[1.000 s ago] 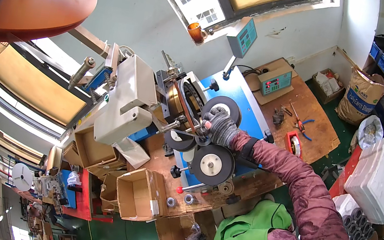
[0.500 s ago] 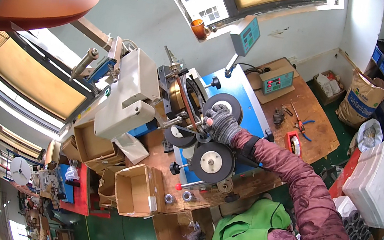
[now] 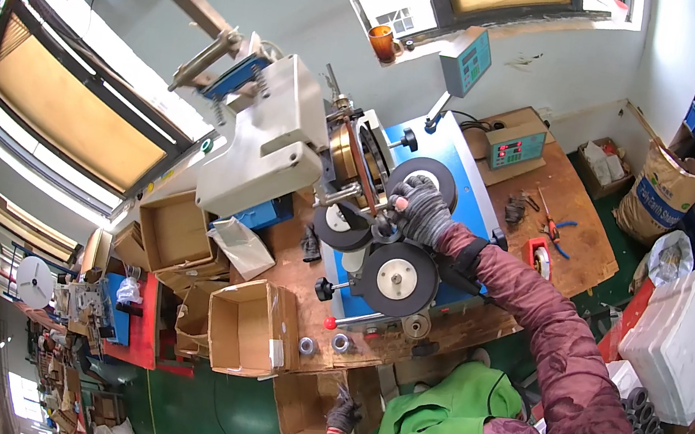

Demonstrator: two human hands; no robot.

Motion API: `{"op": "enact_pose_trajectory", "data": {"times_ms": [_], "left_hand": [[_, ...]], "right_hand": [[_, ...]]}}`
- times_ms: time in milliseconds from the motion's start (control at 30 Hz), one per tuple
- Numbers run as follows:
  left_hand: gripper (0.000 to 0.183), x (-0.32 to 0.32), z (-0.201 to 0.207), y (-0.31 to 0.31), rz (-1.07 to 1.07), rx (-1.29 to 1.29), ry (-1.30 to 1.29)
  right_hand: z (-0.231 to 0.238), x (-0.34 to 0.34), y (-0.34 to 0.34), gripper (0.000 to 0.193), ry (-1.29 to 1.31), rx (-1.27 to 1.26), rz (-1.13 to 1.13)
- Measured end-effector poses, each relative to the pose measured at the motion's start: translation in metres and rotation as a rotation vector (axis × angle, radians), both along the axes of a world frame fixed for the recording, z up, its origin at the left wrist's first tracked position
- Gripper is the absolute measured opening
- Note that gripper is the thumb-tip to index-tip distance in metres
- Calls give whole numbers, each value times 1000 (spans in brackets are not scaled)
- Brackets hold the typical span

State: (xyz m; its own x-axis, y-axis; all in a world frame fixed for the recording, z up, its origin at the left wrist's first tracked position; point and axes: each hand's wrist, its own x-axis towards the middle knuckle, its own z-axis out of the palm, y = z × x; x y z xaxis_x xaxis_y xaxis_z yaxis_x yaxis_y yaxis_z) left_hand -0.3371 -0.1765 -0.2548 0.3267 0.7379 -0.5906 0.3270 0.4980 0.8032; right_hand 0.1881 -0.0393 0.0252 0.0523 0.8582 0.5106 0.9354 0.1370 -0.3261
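At a bench-top winding machine (image 3: 284, 158), my right hand (image 3: 422, 212), in a grey striped glove, has its fingers curled between the black rollers. It is close beside the upper roller (image 3: 439, 177) and a ring-shaped metal guide. Whatever is in its fingers is hidden. A larger black roller with a white hub (image 3: 398, 279) lies just below that hand. Low in the view, my left hand (image 3: 343, 411), gloved too, reaches over a cardboard box (image 3: 302, 412) beneath the bench edge. Its fingers look extended and apart, with no held thing visible.
Two small grey rings (image 3: 340, 343) sit near the bench's front edge, beside an open carton (image 3: 250, 328). A control box (image 3: 515, 148), pliers (image 3: 554, 230) and a red tape dispenser (image 3: 536, 258) are at the right. A white foam box (image 3: 675, 342) stands farther right.
The whole view has shifted slightly. My left hand has moved a little left and up over the box, its fingers straighter. My right hand stays among the rollers.
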Motion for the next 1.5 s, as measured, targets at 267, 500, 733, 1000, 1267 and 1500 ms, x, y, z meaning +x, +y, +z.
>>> {"op": "enact_pose_trajectory", "data": {"times_ms": [267, 500, 733, 1000, 1267, 1500], "left_hand": [[25, 30, 104, 8, 354, -215, -352], [26, 118, 222, 12, -126, -202, -447], [24, 113, 141, 40, -531, -209, -498], [42, 52, -24, 165, -610, 1020, 707], [42, 63, -75, 183, -593, 1134, 613], [49, 35, 8, 99, 214, -242, -531]], "right_hand": [[26, -4, -52, 13, 814, 39, 217], [-26, -161, -161, 44, 795, -555, 609], [-122, -231, -187, 44, 1574, -710, -26], [-125, -232, -240, 50, 1626, -970, -409], [-281, -199, -285, 30, 744, -922, -349], [-376, -151, -196, 41, -198, -513, -380]]}}
